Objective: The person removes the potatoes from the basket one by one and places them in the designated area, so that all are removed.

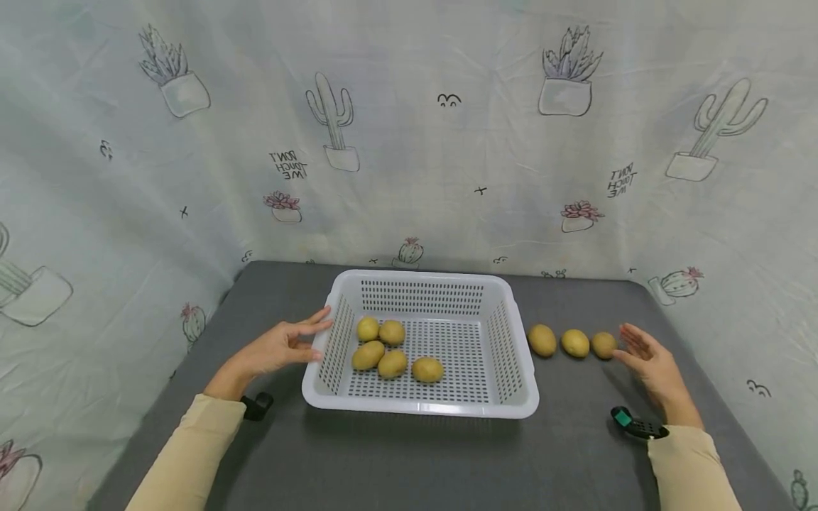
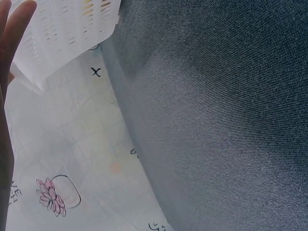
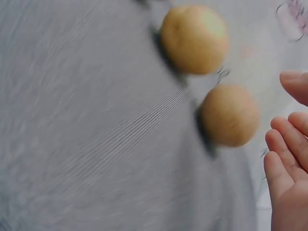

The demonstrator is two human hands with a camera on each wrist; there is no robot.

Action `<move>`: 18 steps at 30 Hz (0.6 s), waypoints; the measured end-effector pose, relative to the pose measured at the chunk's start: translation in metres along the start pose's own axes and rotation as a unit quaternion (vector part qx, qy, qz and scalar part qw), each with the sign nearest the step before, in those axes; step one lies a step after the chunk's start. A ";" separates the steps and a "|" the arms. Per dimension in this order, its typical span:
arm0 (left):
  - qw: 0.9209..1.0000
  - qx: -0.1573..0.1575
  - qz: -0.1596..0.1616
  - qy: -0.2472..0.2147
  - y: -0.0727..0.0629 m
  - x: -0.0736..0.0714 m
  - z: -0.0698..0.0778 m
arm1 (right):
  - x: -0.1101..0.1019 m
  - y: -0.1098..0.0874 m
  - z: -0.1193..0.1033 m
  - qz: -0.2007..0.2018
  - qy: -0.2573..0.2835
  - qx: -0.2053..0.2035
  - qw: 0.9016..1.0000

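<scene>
Cactus-printed cloth [image 1: 409, 142] hangs behind a grey table [image 1: 447, 468], where a white basket [image 1: 418, 408] holds five potatoes [image 1: 393, 364]. At its left side, the left hand [image 1: 281, 348] touches the rim with relaxed, extended fingers. Rightward, three potatoes [image 1: 575, 343] lie in a row; the right hand [image 1: 652, 369], unclenched and holding nothing, is just beside the endmost.
</scene>
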State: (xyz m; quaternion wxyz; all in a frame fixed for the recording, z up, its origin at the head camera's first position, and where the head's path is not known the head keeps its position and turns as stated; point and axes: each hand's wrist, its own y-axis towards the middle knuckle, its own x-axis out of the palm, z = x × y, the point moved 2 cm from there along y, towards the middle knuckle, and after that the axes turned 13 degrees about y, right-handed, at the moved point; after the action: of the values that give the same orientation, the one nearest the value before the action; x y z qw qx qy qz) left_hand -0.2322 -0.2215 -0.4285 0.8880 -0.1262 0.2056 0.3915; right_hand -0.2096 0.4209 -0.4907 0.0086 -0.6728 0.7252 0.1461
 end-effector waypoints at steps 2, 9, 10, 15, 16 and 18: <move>1.000 -0.001 0.002 0.004 0.001 -0.002 0.001 | 0.000 -0.001 -0.009 -0.001 0.018 -0.013 1.000; 1.000 0.001 -0.006 -0.004 0.001 -0.001 0.004 | 0.006 -0.002 -0.031 -0.030 0.047 -0.060 0.997; 1.000 0.000 -0.006 -0.006 0.001 0.000 0.004 | 0.007 -0.002 -0.034 -0.035 0.047 -0.066 0.996; 1.000 -0.002 0.000 -0.011 -0.001 0.002 0.004 | 0.021 -0.002 -0.050 -0.055 0.011 -0.090 0.994; 1.000 -0.003 0.002 -0.011 -0.001 0.002 0.004 | 0.024 -0.001 -0.053 -0.060 0.011 -0.090 0.994; 1.000 -0.004 0.006 -0.009 -0.001 0.003 0.003 | 0.031 -0.002 -0.060 -0.070 0.009 -0.088 0.994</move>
State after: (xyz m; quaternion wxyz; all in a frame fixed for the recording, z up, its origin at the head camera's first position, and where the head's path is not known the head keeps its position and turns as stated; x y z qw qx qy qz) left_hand -0.2290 -0.2193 -0.4266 0.8869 -0.1249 0.1967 0.3989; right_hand -0.2001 0.3772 -0.4403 -0.0468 -0.7214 0.6605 0.2028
